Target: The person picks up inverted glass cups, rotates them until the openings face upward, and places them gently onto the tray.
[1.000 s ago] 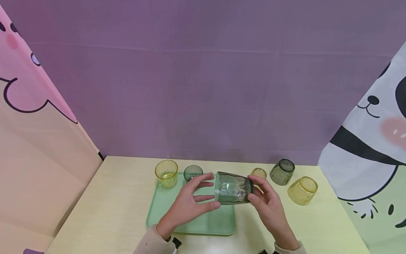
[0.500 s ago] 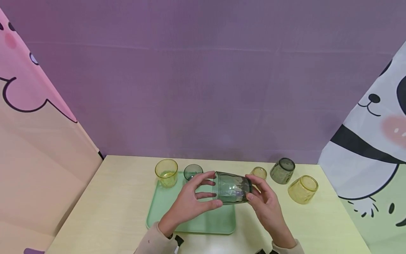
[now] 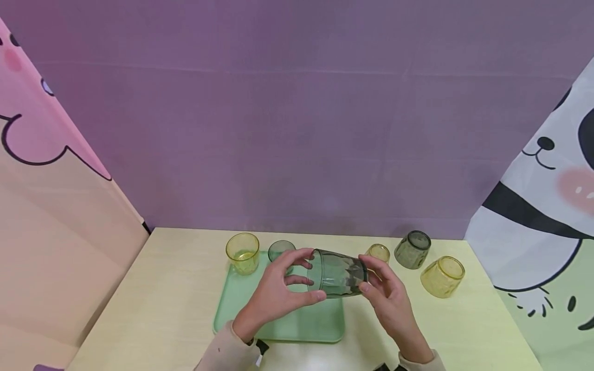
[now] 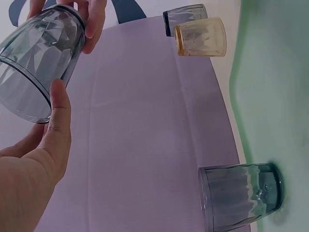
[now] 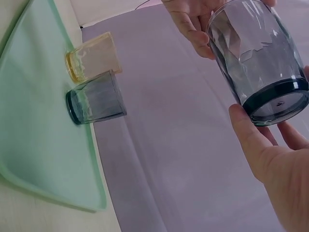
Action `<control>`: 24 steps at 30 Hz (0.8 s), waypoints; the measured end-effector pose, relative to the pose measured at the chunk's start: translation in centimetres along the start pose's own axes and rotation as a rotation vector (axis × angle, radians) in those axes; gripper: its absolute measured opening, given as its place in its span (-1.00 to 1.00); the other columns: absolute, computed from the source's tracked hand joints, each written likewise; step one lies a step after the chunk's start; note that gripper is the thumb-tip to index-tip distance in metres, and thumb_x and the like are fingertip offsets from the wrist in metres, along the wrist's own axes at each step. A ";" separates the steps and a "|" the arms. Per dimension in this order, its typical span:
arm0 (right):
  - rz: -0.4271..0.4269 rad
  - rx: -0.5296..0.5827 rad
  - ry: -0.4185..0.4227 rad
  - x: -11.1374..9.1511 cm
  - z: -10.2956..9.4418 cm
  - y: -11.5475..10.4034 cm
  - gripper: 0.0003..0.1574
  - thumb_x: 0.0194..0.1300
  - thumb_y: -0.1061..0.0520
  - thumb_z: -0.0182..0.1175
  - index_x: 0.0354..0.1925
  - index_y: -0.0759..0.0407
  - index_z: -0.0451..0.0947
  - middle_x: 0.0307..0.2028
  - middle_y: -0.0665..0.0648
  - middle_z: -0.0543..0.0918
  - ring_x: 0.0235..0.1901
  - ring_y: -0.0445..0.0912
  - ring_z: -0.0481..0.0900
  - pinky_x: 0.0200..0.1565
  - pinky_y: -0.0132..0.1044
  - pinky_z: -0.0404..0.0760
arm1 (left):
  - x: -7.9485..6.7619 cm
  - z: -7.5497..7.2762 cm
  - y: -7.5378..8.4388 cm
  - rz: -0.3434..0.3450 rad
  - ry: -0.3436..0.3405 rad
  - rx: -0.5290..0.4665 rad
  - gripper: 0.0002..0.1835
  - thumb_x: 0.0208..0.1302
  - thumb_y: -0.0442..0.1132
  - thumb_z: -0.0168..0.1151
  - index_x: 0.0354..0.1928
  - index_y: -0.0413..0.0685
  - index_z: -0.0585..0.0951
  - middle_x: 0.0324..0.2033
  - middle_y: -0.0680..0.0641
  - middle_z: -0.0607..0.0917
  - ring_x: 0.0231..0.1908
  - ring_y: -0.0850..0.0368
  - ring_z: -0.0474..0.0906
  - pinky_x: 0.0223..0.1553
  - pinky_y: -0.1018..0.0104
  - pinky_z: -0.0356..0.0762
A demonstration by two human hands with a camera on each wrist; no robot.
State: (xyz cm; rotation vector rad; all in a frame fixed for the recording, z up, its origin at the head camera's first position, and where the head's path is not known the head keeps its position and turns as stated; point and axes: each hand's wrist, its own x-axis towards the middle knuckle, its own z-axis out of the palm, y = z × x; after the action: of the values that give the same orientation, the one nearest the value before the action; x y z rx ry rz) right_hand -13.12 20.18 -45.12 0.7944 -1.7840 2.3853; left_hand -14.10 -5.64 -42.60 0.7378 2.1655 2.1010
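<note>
A grey-green drinking glass (image 3: 341,273) lies nearly on its side in the air over the right part of the pale green tray (image 3: 297,330), its wide rim facing left. My right hand (image 3: 390,301) pinches its thick base between thumb and fingers. At the other end, the left hand (image 3: 278,291) curls thumb and fingers around the rim. The left wrist view shows the left thumb lying against the rim of the faceted glass (image 4: 53,48). On the tray's far side an upright grey glass (image 3: 278,249) stands, partly hidden behind the left fingers.
An upright yellow glass (image 3: 243,257) stands at the tray's far left corner. To the right, a dark grey glass (image 3: 412,251) and a yellow glass (image 3: 443,278) stand upside down on the pale table (image 3: 153,309). Another yellow glass (image 3: 379,252) is partly hidden behind the right hand.
The left hand has moved right, its fingers and thumb closing over the glass's rim. The held glass and right hand have shifted slightly left.
</note>
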 end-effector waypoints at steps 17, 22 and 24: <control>-0.027 -0.369 0.105 -0.2 -2.4 -1.5 -0.40 0.31 0.51 0.19 0.29 0.49 0.32 0.24 0.20 0.47 0.19 0.06 0.51 0.06 -0.23 0.63 | 1.3 -0.1 0.2 -0.025 0.028 0.343 -0.14 -0.07 0.15 0.61 0.32 0.18 0.49 0.12 0.10 0.51 -0.11 0.17 0.57 -0.13 0.31 0.66; 0.012 -0.575 0.180 0.0 -4.5 -1.9 -0.42 0.30 0.45 0.25 0.27 0.37 0.41 0.18 0.05 0.52 0.14 -0.06 0.54 0.01 -0.38 0.62 | 2.0 -0.1 0.1 -0.051 0.042 0.470 -0.10 -0.06 0.24 0.56 0.33 0.10 0.48 0.17 0.14 0.46 -0.31 0.26 0.61 -0.19 0.30 0.64; 0.003 -0.643 0.193 0.1 -5.2 -2.0 -0.42 0.29 0.44 0.27 0.26 0.36 0.42 0.15 0.07 0.52 0.11 -0.13 0.54 0.01 -0.40 0.61 | 2.4 -0.1 0.0 -0.051 0.050 0.519 -0.10 -0.06 0.26 0.54 0.33 0.07 0.48 0.16 0.11 0.47 -0.33 0.27 0.59 -0.22 0.29 0.62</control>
State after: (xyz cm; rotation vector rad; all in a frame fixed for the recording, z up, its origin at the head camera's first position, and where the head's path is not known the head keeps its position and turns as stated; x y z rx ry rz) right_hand -14.45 25.59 -44.35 0.4556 -2.2480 1.6321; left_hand -16.27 -4.86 -41.85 0.6456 2.7583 1.5517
